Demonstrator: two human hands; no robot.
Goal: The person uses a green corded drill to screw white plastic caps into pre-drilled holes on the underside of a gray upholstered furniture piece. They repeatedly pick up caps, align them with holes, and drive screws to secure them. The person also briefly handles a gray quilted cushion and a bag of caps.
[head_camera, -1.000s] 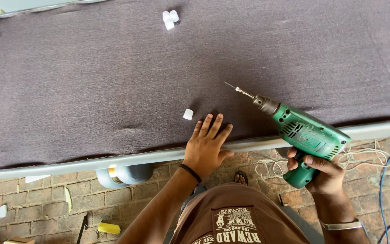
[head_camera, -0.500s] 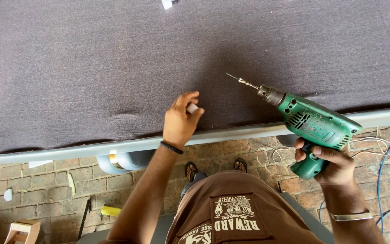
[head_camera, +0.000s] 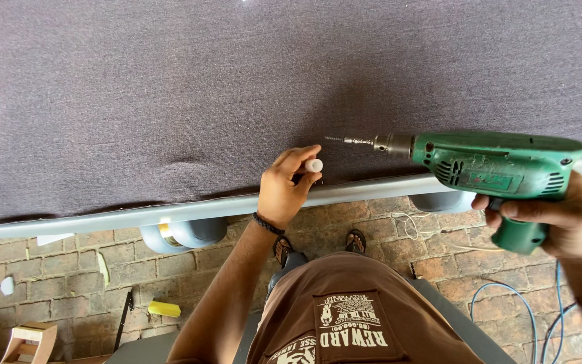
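My left hand pinches a small white plastic cap at the near edge of a large panel covered in dark grey fabric. A grey metal rail runs along that edge. My right hand grips the handle of a green power drill. The drill lies level, its screw bit pointing left, just right of the left hand's fingertips and slightly above the fabric.
Grey tube legs hang under the rail. Below is a brick floor with a yellow object, a wooden piece, white scraps and blue cable. My feet in sandals stand near the rail.
My left hand picked the white cap off the fabric and now holds it at the rail. The drill swung from a tilt to level and moved closer to that hand.
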